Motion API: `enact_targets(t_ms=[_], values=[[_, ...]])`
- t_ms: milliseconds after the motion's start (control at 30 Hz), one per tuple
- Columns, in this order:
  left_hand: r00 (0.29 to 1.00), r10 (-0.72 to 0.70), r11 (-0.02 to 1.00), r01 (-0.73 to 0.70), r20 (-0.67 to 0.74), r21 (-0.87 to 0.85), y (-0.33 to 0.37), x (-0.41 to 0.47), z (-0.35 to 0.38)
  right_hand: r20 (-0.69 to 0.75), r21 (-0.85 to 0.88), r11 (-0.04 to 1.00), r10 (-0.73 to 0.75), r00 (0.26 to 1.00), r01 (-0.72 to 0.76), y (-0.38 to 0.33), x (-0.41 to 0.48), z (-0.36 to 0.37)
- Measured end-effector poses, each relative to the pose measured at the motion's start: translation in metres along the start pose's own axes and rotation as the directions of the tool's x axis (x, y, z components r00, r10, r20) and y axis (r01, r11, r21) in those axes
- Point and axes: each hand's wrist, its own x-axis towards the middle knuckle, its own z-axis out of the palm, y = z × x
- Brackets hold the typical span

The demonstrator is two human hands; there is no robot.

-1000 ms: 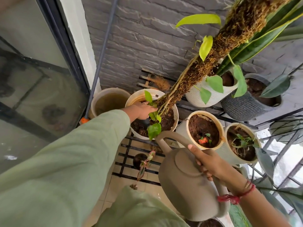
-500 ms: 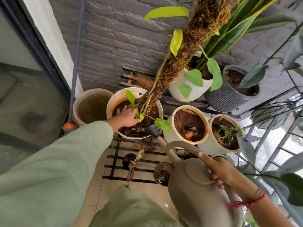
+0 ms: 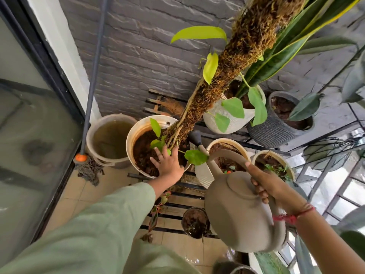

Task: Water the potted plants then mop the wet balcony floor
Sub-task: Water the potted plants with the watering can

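Observation:
My right hand (image 3: 270, 186) grips the handle of a taupe watering can (image 3: 237, 210), whose dark rose (image 3: 194, 137) points into the big white pot (image 3: 132, 139) with the moss pole (image 3: 223, 76). My left hand (image 3: 167, 165) reaches over that pot's near rim with straight fingers, touching the low green leaves at the pole's base. Two cream pots (image 3: 203, 173) (image 3: 290, 169) with soil stand to the right of it. A mop (image 3: 87, 167) leans in the corner, its head on the tiled floor.
A bucket of murky water (image 3: 110, 139) stands left of the big pot, beside the glass door (image 3: 29, 135). White (image 3: 227, 119) and dark grey (image 3: 274, 129) pots sit on a black rack behind. A small dark pot (image 3: 194, 222) rests on the slatted stand below.
The watering can's spout has swung forward and up over the big pot's rim. My left hand has slid back toward the near rim, fingers spread on the leaves.

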Motion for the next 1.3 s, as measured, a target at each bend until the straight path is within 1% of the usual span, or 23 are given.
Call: enact_targets(t_ms=[133,233,400,533,633,700,867,1033,1133,1167,1233,1300], values=[[0.988,0.151,0.964,-0.150,0.013,0.218,0.000,-0.002,0.004,0.015,-0.029,0.999,-0.044,0.999,0.044,-0.025,0.020,0.001],[0.982,0.168,0.935,-0.186,0.087,0.302,0.004,-0.009,0.009,0.017,-0.061,0.994,-0.090,0.996,0.091,-0.048,0.031,0.004],[0.979,0.105,0.933,-0.158,0.175,0.325,0.000,-0.009,0.009,-0.001,-0.079,0.992,-0.094,0.996,0.093,-0.064,0.038,0.010],[0.958,0.094,0.917,-0.189,0.271,0.352,-0.013,-0.013,0.009,-0.016,-0.017,0.997,-0.072,0.997,0.071,-0.056,0.030,0.009],[0.930,0.053,0.915,-0.191,0.365,0.354,-0.028,-0.019,0.016,-0.021,0.050,0.997,-0.066,0.998,0.067,-0.044,0.020,0.006],[0.930,0.048,0.922,-0.182,0.365,0.342,-0.035,-0.024,0.022,-0.001,0.076,0.996,-0.046,0.999,0.046,-0.033,0.011,0.005],[0.936,0.153,0.915,-0.255,0.317,0.312,-0.042,-0.035,0.031,0.049,0.061,0.998,0.019,0.999,-0.022,-0.002,-0.015,0.006],[0.920,0.263,0.847,-0.365,0.290,0.387,-0.038,-0.035,0.035,0.066,0.088,0.994,0.059,0.996,-0.064,0.029,-0.036,0.010],[0.865,0.365,0.770,-0.488,0.344,0.410,-0.035,-0.029,0.037,0.075,0.107,0.990,0.080,0.994,-0.088,0.045,-0.048,0.014],[0.849,0.373,0.753,-0.512,0.374,0.413,-0.033,-0.027,0.038,0.072,0.117,0.989,0.086,0.994,-0.094,0.051,-0.052,0.015],[0.834,0.357,0.751,-0.524,0.420,0.402,-0.028,-0.023,0.039,0.063,0.156,0.982,0.098,0.993,-0.107,0.065,-0.059,0.018],[0.831,0.333,0.780,-0.509,0.446,0.364,-0.025,-0.020,0.038,0.051,0.210,0.971,0.101,0.994,-0.109,0.080,-0.065,0.024]])
